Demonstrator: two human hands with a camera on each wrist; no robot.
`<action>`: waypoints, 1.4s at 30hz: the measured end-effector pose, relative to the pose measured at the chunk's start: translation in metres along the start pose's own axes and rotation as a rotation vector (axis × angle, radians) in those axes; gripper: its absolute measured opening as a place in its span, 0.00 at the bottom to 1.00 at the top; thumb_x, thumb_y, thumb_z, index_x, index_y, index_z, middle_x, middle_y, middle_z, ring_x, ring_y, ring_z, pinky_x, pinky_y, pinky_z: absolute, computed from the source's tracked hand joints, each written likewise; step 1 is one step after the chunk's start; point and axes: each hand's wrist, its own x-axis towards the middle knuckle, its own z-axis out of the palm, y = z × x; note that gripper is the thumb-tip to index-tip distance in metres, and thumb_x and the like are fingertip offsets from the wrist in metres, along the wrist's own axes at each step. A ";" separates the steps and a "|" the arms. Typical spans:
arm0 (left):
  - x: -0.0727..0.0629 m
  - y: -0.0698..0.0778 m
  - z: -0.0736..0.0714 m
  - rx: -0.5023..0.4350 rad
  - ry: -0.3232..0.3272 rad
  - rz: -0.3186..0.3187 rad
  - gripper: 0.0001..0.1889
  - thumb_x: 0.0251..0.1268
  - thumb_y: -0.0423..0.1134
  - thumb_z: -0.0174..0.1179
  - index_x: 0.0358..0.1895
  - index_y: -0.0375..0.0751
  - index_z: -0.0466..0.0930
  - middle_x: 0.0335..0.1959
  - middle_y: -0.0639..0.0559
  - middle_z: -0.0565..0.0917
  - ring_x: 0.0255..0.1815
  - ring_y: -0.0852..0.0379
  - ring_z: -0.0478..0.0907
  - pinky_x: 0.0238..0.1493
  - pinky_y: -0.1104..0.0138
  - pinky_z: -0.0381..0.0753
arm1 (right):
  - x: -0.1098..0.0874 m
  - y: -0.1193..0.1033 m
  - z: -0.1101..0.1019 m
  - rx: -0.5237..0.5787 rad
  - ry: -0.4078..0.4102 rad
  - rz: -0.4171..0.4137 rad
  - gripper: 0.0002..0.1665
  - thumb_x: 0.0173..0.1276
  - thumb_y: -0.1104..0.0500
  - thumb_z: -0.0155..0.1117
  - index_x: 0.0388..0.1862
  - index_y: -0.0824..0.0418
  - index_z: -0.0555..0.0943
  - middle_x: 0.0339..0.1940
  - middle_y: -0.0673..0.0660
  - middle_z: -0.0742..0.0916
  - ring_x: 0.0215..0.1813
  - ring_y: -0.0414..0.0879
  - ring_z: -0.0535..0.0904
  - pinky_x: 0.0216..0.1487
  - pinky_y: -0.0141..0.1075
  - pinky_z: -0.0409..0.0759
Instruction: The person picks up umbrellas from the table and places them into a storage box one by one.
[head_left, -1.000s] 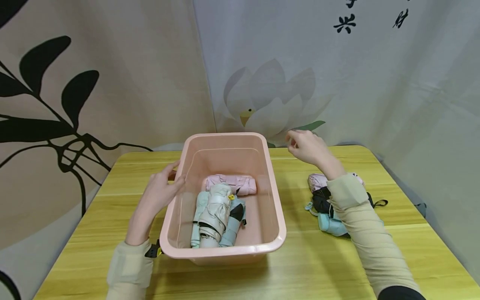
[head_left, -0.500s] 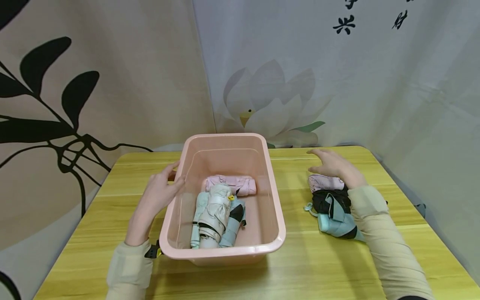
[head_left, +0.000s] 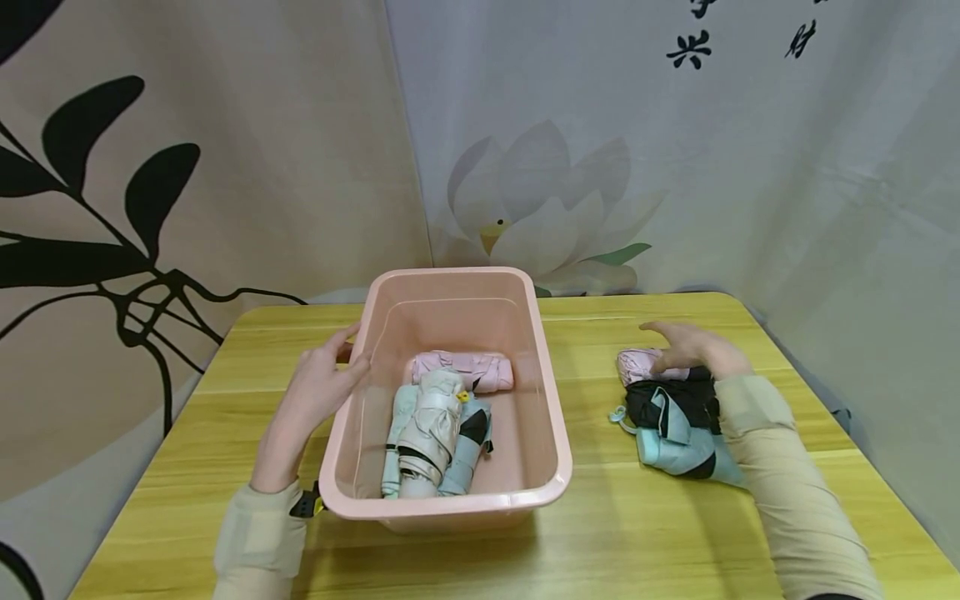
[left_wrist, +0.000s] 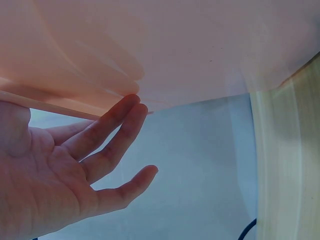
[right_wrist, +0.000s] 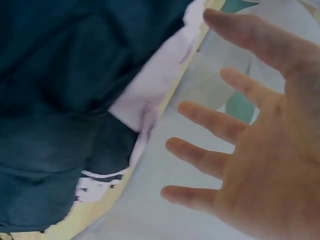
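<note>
A pink plastic tub [head_left: 555, 442] stands on the table, holding several folded umbrellas: a pink one [head_left: 480, 371], a cream one [head_left: 431, 425], a mint one [head_left: 393, 446] and a light blue one [head_left: 465, 462]. My left hand [head_left: 318, 383] holds its left rim, fingertips against the outer wall in the left wrist view and the thumb at the rim. At right, a pink patterned umbrella [head_left: 637, 363], a black one [head_left: 648, 406] and a blue one [head_left: 663, 452] lie close together. Over their far right end hovers my right hand [head_left: 697, 350], its fingers spread and nothing held.
The wooden table [head_left: 600, 533] reaches back to a printed curtain [head_left: 300, 167]. Between tub and right-hand umbrellas lies bare tabletop. A blue loop strap [head_left: 619, 417] sticks out from the pile's left side.
My right hand has moved right and toward me, from beyond the umbrella pile to above its right end, and its fingers have spread. My left hand and the tub have stayed put.
</note>
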 end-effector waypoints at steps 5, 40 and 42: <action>0.000 0.001 -0.001 0.007 0.002 0.001 0.31 0.69 0.43 0.48 0.72 0.34 0.56 0.53 0.29 0.79 0.44 0.40 0.83 0.36 0.58 0.87 | 0.002 0.010 0.006 0.017 -0.062 0.019 0.47 0.55 0.60 0.65 0.72 0.68 0.56 0.67 0.79 0.65 0.64 0.72 0.66 0.61 0.64 0.68; 0.000 -0.002 0.001 0.004 0.008 0.002 0.31 0.69 0.43 0.48 0.72 0.36 0.56 0.52 0.29 0.79 0.44 0.39 0.84 0.34 0.59 0.87 | 0.018 0.017 0.014 0.000 -0.078 0.041 0.43 0.54 0.60 0.66 0.68 0.68 0.62 0.62 0.80 0.70 0.57 0.67 0.70 0.60 0.60 0.69; 0.000 -0.002 0.001 0.006 0.008 0.003 0.31 0.68 0.43 0.48 0.72 0.35 0.56 0.52 0.29 0.80 0.44 0.39 0.83 0.34 0.59 0.87 | 0.018 0.017 0.015 0.001 -0.078 0.045 0.42 0.55 0.60 0.66 0.67 0.68 0.62 0.62 0.80 0.70 0.55 0.66 0.70 0.58 0.59 0.69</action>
